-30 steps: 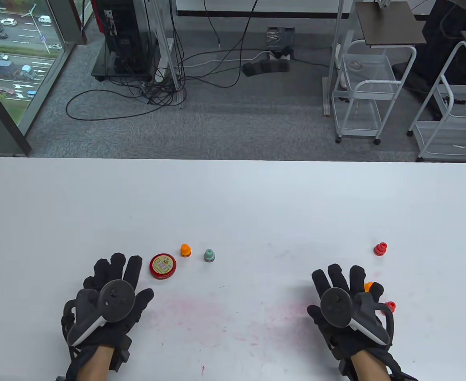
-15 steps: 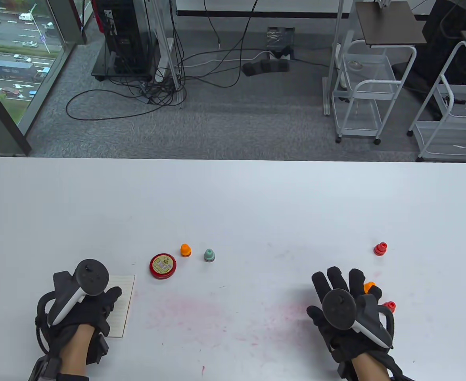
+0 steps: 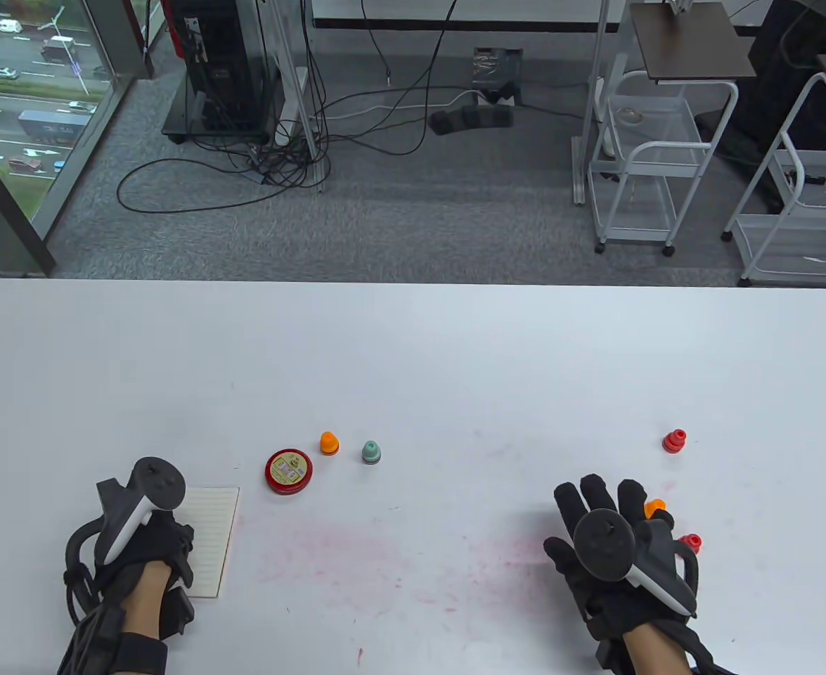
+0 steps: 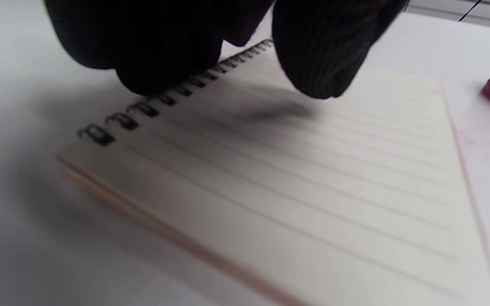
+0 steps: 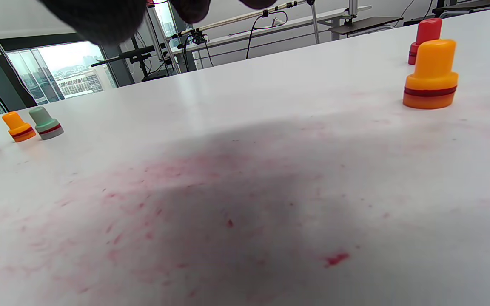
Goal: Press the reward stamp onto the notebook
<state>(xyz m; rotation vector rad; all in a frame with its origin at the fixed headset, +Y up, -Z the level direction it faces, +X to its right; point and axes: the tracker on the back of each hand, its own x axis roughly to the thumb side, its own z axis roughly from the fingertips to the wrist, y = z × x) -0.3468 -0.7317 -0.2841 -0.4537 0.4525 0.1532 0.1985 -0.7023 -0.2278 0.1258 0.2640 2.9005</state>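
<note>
A small spiral notebook point(image 3: 210, 540) lies open on a lined page point(image 4: 296, 178) at the table's front left. My left hand point(image 3: 147, 545) stands on its side over the notebook's left part. Its fingertips point(image 4: 321, 63) hang curled just above the spiral binding point(image 4: 143, 110) and hold nothing. My right hand point(image 3: 604, 510) lies flat at the front right with its fingers spread. An orange stamp point(image 3: 655, 508) point(image 5: 431, 74) and a red stamp point(image 3: 691, 543) stand right beside it. A second red stamp point(image 3: 674, 441) stands farther back.
A round red ink pad tin point(image 3: 289, 471) sits just behind the notebook's right corner, shut. Another orange stamp point(image 3: 329, 442) and a green stamp point(image 3: 371, 452) stand to its right. Red ink smears point(image 3: 398, 562) mark the white table point(image 3: 413, 351) between my hands.
My left hand has slid left and turned from flat onto its side, so the lined notebook page now shows. The right hand has stayed put.
</note>
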